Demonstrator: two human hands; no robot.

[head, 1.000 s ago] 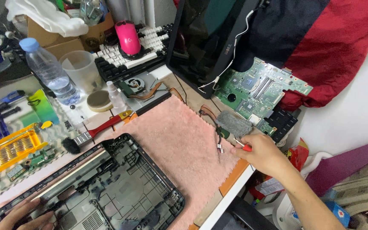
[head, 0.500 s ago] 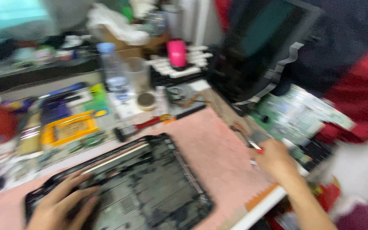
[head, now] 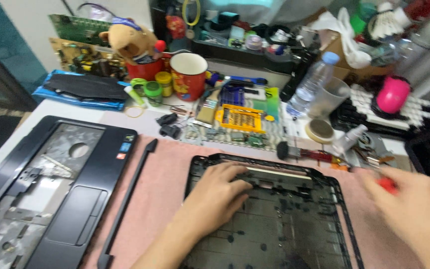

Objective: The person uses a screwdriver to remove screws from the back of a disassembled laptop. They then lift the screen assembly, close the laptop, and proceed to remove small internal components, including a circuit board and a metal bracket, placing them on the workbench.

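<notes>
Currently: black plastic laptop base shell (head: 279,219) on pink mat at table's near edge. Left hand (head: 215,199) flat, fingers spread, pressing its rear rim. Right hand (head: 414,211), blurred, pinches red-handled tool (head: 387,185). Risk: a slip could gouge the shell's plastic.

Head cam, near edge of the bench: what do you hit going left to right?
Laptop palmrest cover → long black trim strip → left hand resting on the black laptop base shell → right hand, blurred, holding something red.
</notes>
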